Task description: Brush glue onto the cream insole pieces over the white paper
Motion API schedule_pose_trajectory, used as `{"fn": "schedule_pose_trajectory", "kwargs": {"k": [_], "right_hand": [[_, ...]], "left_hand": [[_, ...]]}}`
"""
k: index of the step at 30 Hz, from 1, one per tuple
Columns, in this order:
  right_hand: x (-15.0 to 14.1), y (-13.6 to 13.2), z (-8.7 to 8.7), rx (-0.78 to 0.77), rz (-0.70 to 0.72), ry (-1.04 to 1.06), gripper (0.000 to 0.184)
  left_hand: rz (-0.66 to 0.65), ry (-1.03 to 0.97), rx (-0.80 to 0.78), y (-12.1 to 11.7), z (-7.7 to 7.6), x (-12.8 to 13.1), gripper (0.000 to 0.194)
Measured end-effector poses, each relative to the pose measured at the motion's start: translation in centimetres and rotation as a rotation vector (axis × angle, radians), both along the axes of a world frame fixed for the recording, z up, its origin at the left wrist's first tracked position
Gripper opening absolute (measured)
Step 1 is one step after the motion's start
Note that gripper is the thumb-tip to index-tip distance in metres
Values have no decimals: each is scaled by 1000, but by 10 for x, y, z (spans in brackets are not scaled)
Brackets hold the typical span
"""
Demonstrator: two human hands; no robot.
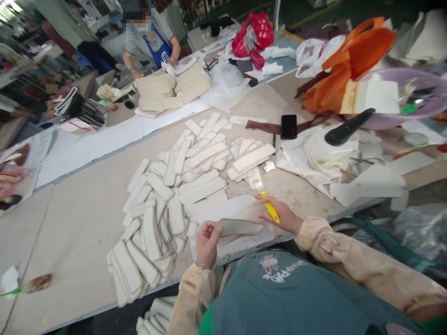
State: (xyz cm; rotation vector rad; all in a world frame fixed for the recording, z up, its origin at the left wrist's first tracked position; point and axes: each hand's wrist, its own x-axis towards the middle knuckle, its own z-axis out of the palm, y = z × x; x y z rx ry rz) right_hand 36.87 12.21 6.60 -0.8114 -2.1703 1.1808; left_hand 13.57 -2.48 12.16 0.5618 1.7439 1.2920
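Observation:
My left hand (pixel 207 244) pinches the left end of a pale, elongated strip with rounded ends (pixel 239 227), thumb on top. The strip is slightly raised and tilted over a white sheet (pixel 240 204) at the table's near edge. My right hand (pixel 283 215) is closed around a yellow-handled brush (pixel 271 208), whose pale tip points away from me. Beyond that tip lies a small stack of similar strips (pixel 254 158). To the left of my left hand, many more pale strips (pixel 153 228) spread in overlapping piles.
A black phone (pixel 288 127), a white container (pixel 330 149) with a dark handle on it, and an orange bag (pixel 335 83) stand to the right, near a purple basin (pixel 415 77). Across the table a person in a blue apron (pixel 159 49) works beside stacked beige pieces (pixel 157 88).

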Motion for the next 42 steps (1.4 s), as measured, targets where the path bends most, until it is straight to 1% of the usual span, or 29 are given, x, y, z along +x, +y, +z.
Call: {"fn": "schedule_pose_trajectory", "kwargs": {"k": [3, 5, 8, 10, 13, 15, 18, 23, 27, 30, 36, 39, 42], "right_hand": [[-13, -4, 26, -153, 87, 109, 33], [-21, -8, 40, -256, 124, 214, 33], [-30, -14, 55, -419, 136, 290, 31], [-32, -15, 63, -432, 59, 266, 26], [-32, -14, 75, -358, -117, 221, 23], [-32, -13, 82, -354, -187, 238, 24], [-31, -11, 90, -391, -233, 287, 29], [-31, -10, 99, -379, -279, 285, 32], [-33, -12, 108, -397, -267, 322, 35], [-34, -14, 114, -418, -229, 323, 36], [-38, -17, 124, -431, -185, 242, 39], [-41, -19, 131, -409, -166, 213, 36], [-45, -22, 136, -406, -154, 231, 32]], "left_hand": [[33, -200, 97, 25, 38, 12, 32], [51, -299, 176, 41, 59, 16, 33], [92, -376, 301, 60, 80, 9, 31], [132, -422, 375, 70, 87, -3, 26], [243, -513, 446, 81, 91, -24, 19], [326, -555, 463, 86, 90, -36, 16], [399, -583, 480, 90, 87, -47, 15], [406, -617, 504, 92, 89, -51, 20], [448, -633, 534, 93, 97, -51, 24], [441, -643, 558, 91, 102, -53, 25], [438, -667, 570, 87, 102, -59, 18], [427, -642, 569, 86, 102, -64, 17], [391, -601, 592, 85, 106, -68, 16]]}}
